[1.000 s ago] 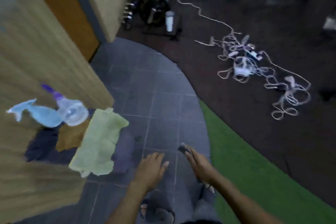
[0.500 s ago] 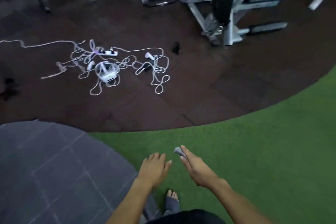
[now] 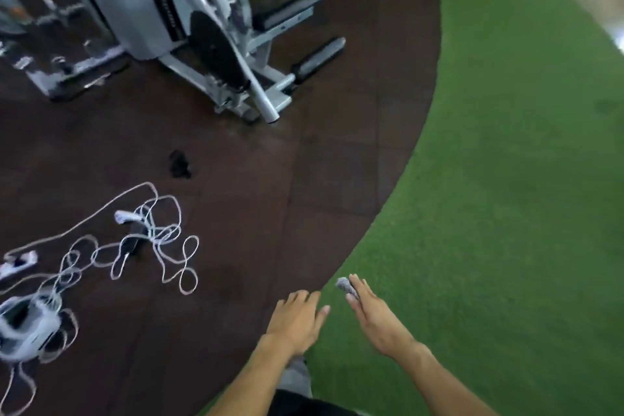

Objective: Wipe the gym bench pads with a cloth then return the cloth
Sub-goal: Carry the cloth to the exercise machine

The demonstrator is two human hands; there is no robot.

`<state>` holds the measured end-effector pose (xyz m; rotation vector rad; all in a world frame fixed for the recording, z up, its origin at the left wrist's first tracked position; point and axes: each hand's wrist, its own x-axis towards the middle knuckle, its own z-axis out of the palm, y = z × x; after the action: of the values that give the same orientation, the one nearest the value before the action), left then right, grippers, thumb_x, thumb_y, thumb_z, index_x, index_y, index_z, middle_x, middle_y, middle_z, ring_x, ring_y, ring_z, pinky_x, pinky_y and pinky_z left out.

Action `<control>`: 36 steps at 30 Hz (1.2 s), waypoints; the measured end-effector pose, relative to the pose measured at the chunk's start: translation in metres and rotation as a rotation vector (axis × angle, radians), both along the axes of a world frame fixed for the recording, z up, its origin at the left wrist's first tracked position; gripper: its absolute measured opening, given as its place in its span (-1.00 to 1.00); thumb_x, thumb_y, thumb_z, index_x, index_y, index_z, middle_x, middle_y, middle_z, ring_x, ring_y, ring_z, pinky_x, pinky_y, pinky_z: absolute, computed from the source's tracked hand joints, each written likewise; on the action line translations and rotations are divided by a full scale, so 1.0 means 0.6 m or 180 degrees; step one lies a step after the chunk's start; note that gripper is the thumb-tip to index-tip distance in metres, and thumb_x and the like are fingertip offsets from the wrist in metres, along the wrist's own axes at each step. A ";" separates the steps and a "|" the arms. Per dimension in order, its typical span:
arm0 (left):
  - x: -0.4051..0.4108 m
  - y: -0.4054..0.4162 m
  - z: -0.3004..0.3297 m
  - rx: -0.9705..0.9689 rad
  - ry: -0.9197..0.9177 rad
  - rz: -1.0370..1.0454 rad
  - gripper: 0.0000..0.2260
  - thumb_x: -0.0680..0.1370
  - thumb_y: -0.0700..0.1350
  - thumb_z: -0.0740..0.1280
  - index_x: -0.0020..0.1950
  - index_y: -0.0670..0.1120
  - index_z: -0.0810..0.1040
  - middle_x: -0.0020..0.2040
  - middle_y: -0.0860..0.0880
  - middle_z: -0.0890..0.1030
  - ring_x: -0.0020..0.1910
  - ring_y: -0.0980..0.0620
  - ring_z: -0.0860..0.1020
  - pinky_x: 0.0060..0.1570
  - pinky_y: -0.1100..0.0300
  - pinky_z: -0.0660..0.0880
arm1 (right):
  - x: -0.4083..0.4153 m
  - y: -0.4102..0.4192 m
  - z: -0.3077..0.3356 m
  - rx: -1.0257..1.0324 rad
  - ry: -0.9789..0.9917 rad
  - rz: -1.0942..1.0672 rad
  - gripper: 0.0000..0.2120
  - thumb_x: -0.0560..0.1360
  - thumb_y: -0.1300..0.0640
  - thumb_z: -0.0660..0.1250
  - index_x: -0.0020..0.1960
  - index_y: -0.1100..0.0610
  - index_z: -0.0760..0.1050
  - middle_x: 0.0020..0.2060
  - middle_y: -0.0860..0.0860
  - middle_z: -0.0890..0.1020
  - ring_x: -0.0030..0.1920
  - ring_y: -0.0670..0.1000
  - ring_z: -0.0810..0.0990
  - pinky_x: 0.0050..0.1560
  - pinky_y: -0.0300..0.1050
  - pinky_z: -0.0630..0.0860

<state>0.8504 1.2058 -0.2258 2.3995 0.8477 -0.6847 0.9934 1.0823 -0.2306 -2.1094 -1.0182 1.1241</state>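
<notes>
Hands hang low over the curved seam where dark rubber flooring meets green turf. Right hand, on the turf side of that seam, has its fingers straight and pressed together, pinching a small grey cloth that pokes out at the fingertips. Left hand, just beside it on the rubber side, is empty, fingers loosely spread. Farther from the seam on the rubber, tangled white cables lie loose, and beyond them stands a grey weight machine with black pads.
</notes>
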 end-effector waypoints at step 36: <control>1.533 1.167 0.046 0.0183 -0.0227 -0.1193 -0.52 0.70 0.16 -0.05 0.55 -0.04 0.23 0.50 -0.06 0.35 0.48 -0.09 0.30 0.39 -0.04 0.30 | 1.431 1.071 0.041 0.0132 -0.0185 -0.1420 -0.49 0.68 -0.02 0.06 0.57 0.11 0.11 0.53 0.06 0.26 0.57 0.00 0.08 0.41 -0.34 0.05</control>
<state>1.7700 1.9058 -0.1979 2.6471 0.3939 -0.7140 1.8521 1.7251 -0.2058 -2.1980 -0.5449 0.8167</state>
